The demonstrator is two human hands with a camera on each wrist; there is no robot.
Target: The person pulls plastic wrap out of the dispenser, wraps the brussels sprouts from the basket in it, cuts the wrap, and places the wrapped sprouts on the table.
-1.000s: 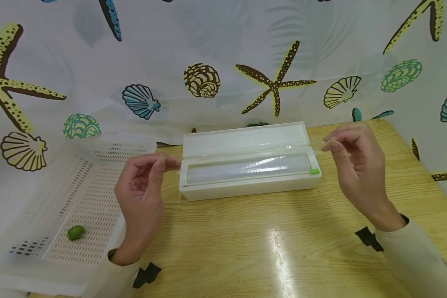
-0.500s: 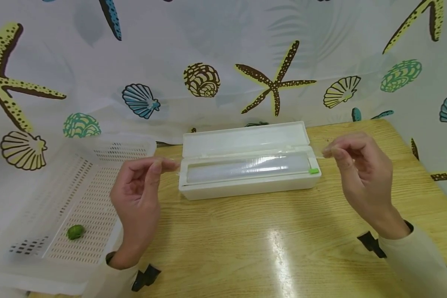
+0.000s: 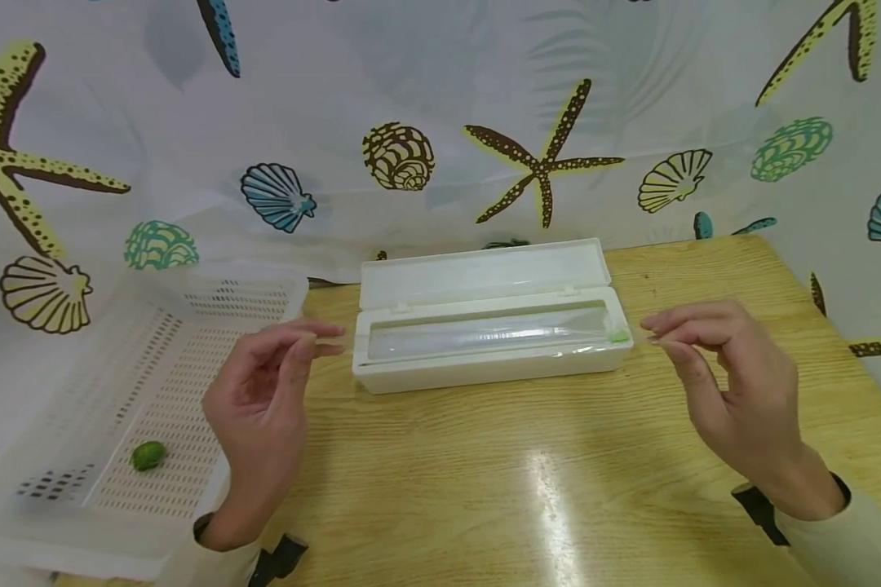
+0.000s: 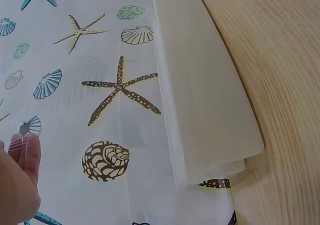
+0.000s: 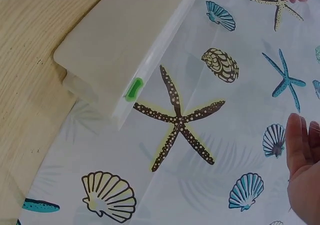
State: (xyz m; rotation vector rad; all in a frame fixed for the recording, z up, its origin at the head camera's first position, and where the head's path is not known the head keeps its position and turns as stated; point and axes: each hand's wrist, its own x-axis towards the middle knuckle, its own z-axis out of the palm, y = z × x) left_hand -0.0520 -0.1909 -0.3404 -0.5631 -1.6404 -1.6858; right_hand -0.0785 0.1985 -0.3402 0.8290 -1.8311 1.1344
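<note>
A white cling film box (image 3: 484, 373) lies lengthwise on the table with its lid raised at the back. Inside is a roll of cling film (image 3: 477, 334). My left hand (image 3: 260, 428) is off the box's left end, thumb and fingers pinching a sheet of clear film, whose wrinkled corner (image 4: 18, 144) shows in the left wrist view. Off the right end, my right hand (image 3: 745, 391) pinches the other side at the fingertips. The sheet stretches between both hands over the box, mostly see-through, with glints along the front edge. A green slide cutter (image 5: 134, 89) sits at the box's right end.
A white perforated basket (image 3: 154, 342) stands to the left, close to my left forearm, with a small green vegetable (image 3: 148, 456) in it. The wooden table (image 3: 448, 481) meets a cloth (image 3: 440, 98) printed with shells and starfish behind the box.
Both hands have drawn back toward me and slightly apart, the right one farther. The glints on the film have shifted from the lid's hinge to the box's front edge.
</note>
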